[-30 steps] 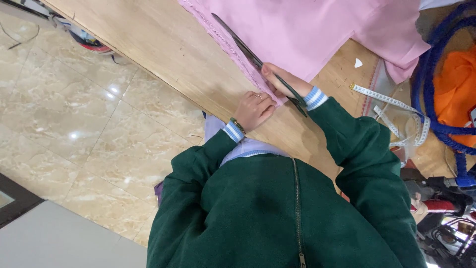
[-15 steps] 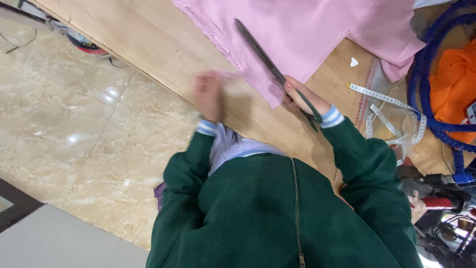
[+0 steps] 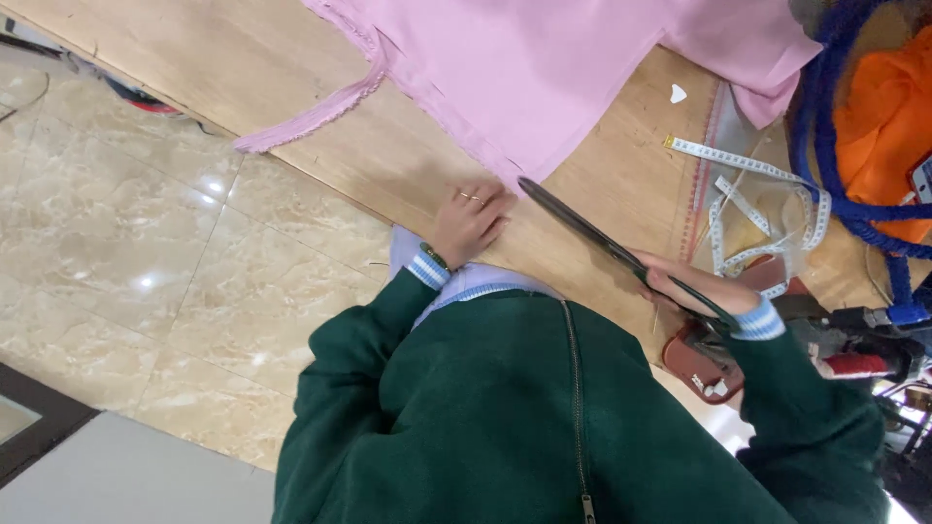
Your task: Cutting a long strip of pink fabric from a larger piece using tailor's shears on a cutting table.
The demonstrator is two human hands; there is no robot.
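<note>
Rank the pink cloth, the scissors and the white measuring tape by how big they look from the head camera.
1. Pink cloth, by far the largest, spread across the table.
2. Scissors, held in the right hand.
3. Measuring tape; it is looped, so its place against the scissors is unsure.

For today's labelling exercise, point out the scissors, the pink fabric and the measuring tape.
scissors (image 3: 582, 225): head view, on the dark blades.
pink fabric (image 3: 544, 68): head view, on its flat middle.
measuring tape (image 3: 752, 170): head view, on the upper white strip.
</note>
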